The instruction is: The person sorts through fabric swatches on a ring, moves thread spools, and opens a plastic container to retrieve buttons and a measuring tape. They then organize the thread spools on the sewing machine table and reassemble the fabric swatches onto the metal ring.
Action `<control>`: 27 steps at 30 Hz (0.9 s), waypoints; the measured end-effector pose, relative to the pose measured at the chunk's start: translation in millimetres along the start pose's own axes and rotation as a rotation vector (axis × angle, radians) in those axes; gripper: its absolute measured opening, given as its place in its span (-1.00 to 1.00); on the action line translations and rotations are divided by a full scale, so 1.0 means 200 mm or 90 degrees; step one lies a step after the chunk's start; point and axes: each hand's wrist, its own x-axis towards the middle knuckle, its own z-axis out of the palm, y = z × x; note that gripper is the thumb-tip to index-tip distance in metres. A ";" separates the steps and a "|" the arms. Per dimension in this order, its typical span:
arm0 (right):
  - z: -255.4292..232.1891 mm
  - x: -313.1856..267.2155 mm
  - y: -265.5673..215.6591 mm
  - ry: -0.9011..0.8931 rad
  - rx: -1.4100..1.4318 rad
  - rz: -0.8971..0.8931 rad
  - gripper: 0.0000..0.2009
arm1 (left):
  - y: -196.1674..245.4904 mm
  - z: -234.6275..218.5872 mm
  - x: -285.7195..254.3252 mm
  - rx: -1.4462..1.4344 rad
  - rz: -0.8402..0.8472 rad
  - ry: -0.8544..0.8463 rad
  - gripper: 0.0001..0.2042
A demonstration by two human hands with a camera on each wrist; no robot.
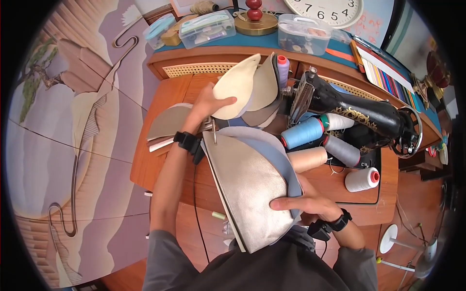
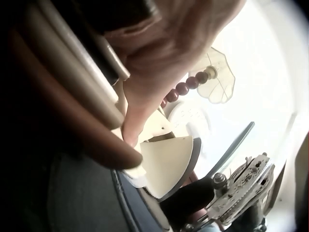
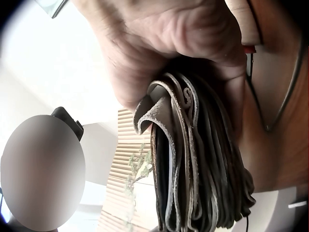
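My left hand (image 1: pixel 206 104) holds a cream leather piece (image 1: pixel 236 89) at the upper end of a bundle, thumb across its face. The bundle of leather pieces (image 1: pixel 250 186), with a metallic pale gold one on top, hangs from a metal ring near my left wrist. My right hand (image 1: pixel 310 199) grips the lower right edge of the bundle, thumb on the gold face. In the right wrist view the many layers (image 3: pixel 193 159) are folded together under the right palm (image 3: pixel 178 43). More cream and grey pieces (image 2: pixel 169 162) fan out beyond the left thumb in the left wrist view.
A black sewing machine (image 1: pixel 352 109) stands on the wooden table (image 1: pixel 194 179), with thread cones (image 1: pixel 303 132) before it. Loose leather pieces (image 1: pixel 170 121) lie at the left. Behind are clear boxes (image 1: pixel 207 29), a clock (image 1: pixel 325 9) and a colour chart (image 1: pixel 388 72).
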 end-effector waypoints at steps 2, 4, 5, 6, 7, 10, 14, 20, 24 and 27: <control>-0.01 0.02 0.03 0.003 -0.025 -0.012 -0.11 | 0.00 -0.01 -0.07 -0.158 -0.003 0.062 -0.18; -0.02 0.03 0.03 0.024 -0.019 -0.018 -0.12 | -0.03 -0.06 -0.13 -0.199 -0.009 0.043 -0.27; -0.02 0.03 0.02 0.025 -0.018 -0.017 -0.12 | -0.06 -0.09 -0.16 -0.239 -0.017 0.026 -0.36; -0.01 0.05 0.01 0.033 0.005 -0.034 -0.13 | -0.07 -0.13 -0.19 -0.264 0.011 -0.073 -0.50; -0.01 0.06 -0.01 0.042 0.029 -0.049 -0.14 | -0.09 -0.15 -0.22 -0.263 0.011 -0.075 -0.50; 0.02 0.12 -0.06 0.028 0.104 -0.083 -0.21 | -0.07 -0.20 -0.35 -0.257 -0.055 -0.121 -0.69; 0.07 0.26 -0.13 0.028 0.226 -0.152 -0.34 | -0.13 -0.18 -0.45 -0.231 -0.082 -0.086 -0.72; 0.14 0.57 -0.26 0.024 0.356 -0.164 -0.44 | -0.28 -0.09 -0.51 -0.221 -0.028 0.035 -0.67; 0.20 0.79 -0.31 0.068 0.479 -0.186 -0.53 | -0.33 -0.05 -0.52 -0.209 0.017 0.128 -0.62; 0.22 0.85 -0.30 0.108 0.549 -0.162 -0.53 | -0.30 -0.05 -0.48 -0.259 0.005 0.162 -0.60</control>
